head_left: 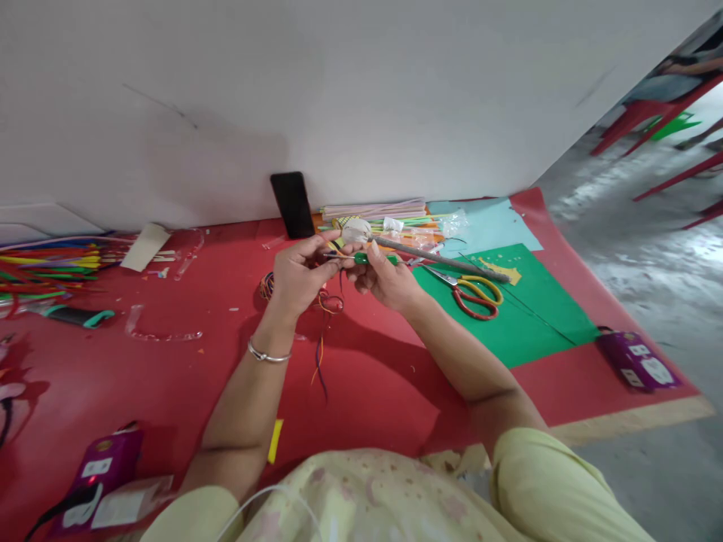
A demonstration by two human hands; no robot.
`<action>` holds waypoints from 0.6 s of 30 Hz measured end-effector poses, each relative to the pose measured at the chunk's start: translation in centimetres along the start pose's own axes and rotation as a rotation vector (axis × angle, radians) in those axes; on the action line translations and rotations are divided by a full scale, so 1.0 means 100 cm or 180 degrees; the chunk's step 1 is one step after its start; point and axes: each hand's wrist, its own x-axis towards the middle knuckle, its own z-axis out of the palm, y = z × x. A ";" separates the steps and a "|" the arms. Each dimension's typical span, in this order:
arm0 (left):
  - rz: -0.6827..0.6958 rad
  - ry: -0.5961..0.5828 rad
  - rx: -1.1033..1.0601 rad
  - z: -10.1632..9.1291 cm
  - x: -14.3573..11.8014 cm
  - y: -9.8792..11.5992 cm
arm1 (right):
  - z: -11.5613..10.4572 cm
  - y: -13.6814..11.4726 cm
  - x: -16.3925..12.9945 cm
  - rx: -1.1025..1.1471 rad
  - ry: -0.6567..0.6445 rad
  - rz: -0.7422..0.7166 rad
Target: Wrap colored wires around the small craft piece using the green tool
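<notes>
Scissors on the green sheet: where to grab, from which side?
Grip the scissors by the red loop and yellow loop, probably from the person's near right. The loops face that way, lying on the green sheet; the blades point far-left. The grey stick runs along the far side, so the near side looks easier.

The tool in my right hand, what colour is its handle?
The handle is green; it shows in the head view, the only one.
</notes>
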 end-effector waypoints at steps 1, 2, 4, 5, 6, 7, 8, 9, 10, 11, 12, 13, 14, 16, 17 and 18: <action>0.0099 0.0123 0.0085 0.002 0.001 -0.003 | 0.002 0.000 0.000 -0.0051 0.0071 -0.0084; 0.0155 0.0202 0.0118 0.004 0.001 -0.005 | 0.003 -0.001 -0.001 -0.0153 0.0140 -0.0203; 0.0182 0.0259 0.0120 0.006 0.002 -0.007 | 0.005 -0.005 -0.002 -0.0424 0.0262 -0.0455; 0.0170 0.0255 0.0103 0.006 0.002 -0.006 | 0.006 -0.007 -0.003 -0.0544 0.0310 -0.0560; 0.0157 0.0243 0.0072 0.006 0.002 -0.005 | 0.007 -0.009 -0.004 -0.0626 0.0342 -0.0644; 0.0145 0.0230 0.0015 0.006 0.001 -0.003 | 0.007 -0.010 -0.004 -0.0657 0.0358 -0.0687; 0.0123 0.0212 -0.0079 0.005 0.001 -0.001 | 0.006 -0.010 -0.003 -0.0636 0.0365 -0.0697; 0.0075 0.0181 -0.0198 0.004 0.001 0.001 | 0.005 -0.010 -0.002 -0.0585 0.0362 -0.0681; -0.0002 0.0138 -0.0324 0.003 0.002 0.003 | 0.004 -0.009 -0.001 -0.0527 0.0358 -0.0656; -0.0091 0.0088 -0.0435 0.002 0.002 0.004 | 0.003 -0.008 0.000 -0.0476 0.0358 -0.0628; -0.0174 0.0044 -0.0516 0.001 0.003 0.004 | 0.002 -0.007 0.001 -0.0443 0.0361 -0.0604; -0.0233 0.0013 -0.0554 0.000 0.004 0.004 | 0.001 -0.006 0.002 -0.0435 0.0361 -0.0587; -0.0256 -0.0002 -0.0553 -0.001 0.005 0.003 | 0.000 -0.005 0.002 -0.0457 0.0358 -0.0576; -0.0161 0.0046 -0.0461 -0.003 0.006 0.000 | 0.000 -0.006 0.002 -0.0575 0.0365 -0.0584; -0.0060 0.0104 -0.0356 -0.003 0.006 -0.002 | 0.001 -0.006 0.002 -0.0671 0.0389 -0.0635; 0.0071 0.0182 -0.0202 -0.003 0.005 -0.004 | 0.002 -0.006 0.001 -0.0801 0.0439 -0.0750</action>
